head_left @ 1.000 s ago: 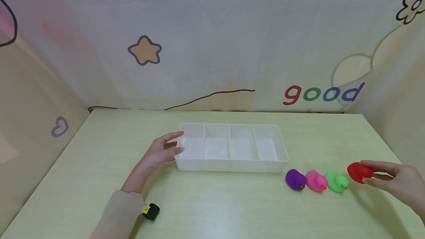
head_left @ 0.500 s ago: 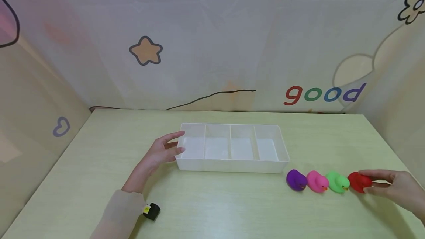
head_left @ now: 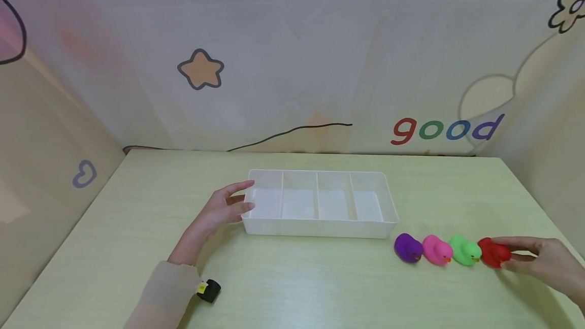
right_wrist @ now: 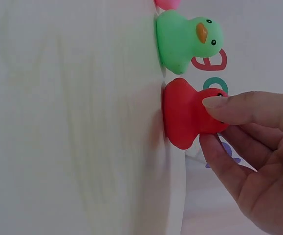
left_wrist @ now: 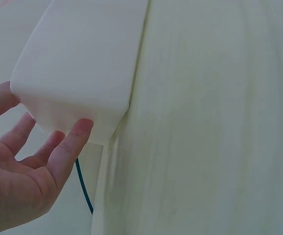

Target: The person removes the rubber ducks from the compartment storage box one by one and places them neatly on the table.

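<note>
A white tray [head_left: 320, 228] with several compartments in a row stands on the table. At its left end is my left hand [head_left: 224, 207], its thumb and index finger over the rim; the left wrist view shows other fingers against the outside of the tray's end wall [left_wrist: 58, 115]. My right hand [head_left: 546, 263] pinches a red rubber duck [right_wrist: 180, 115] between thumb and fingers. The red duck rests on the table, right of a green duck [head_left: 463, 251]. A pink duck [head_left: 437, 250] and a purple duck [head_left: 408, 248] continue the row leftward.
A pale green table [head_left: 292, 283] lies under everything. Behind it hangs a printed curtain [head_left: 292, 65], with side curtains at left and right. A small black device [head_left: 210, 291] is by the left sleeve.
My right hand has lowered the red duck to the table beside the green one, and still holds it. My left hand stays at the tray's end.
</note>
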`<state>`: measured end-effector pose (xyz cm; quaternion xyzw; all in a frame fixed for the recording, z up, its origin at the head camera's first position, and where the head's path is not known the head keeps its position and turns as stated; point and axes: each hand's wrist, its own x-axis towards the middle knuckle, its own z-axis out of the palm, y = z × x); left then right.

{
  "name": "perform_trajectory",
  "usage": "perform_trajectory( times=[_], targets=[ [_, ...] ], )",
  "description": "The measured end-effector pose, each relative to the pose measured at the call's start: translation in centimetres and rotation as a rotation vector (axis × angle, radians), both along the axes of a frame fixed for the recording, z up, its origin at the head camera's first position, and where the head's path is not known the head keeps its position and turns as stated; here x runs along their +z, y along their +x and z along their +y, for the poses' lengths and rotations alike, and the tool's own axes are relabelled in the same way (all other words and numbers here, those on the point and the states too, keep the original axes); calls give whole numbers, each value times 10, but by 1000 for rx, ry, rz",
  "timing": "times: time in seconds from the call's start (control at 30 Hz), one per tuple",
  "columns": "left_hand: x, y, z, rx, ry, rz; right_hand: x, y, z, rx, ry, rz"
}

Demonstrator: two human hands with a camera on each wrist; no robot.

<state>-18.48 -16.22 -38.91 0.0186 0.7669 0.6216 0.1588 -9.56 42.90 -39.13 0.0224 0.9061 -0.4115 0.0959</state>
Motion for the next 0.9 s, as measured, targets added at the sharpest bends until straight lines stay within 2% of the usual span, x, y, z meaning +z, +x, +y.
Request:
perform_trajectory(
  times=[0.27, 0.4, 0.57, 0.7, 0.9],
  targets=[
    [0, 1, -1, 16, -23, -4, -2, 0, -1, 35, -48, 57],
    [0, 0, -2, 13, -20, -4, -2, 1, -1, 31, -73, 44],
    [-1, 0, -2, 18, -20, -13, -1, 1, -1, 17, -51, 31],
    [0, 2, -3, 4, -25, 1, -2, 2, -2, 27, -61, 43],
    [0, 3, -6, -37, -30, 66, 0, 2, -2, 67, -65, 61]
  ],
)
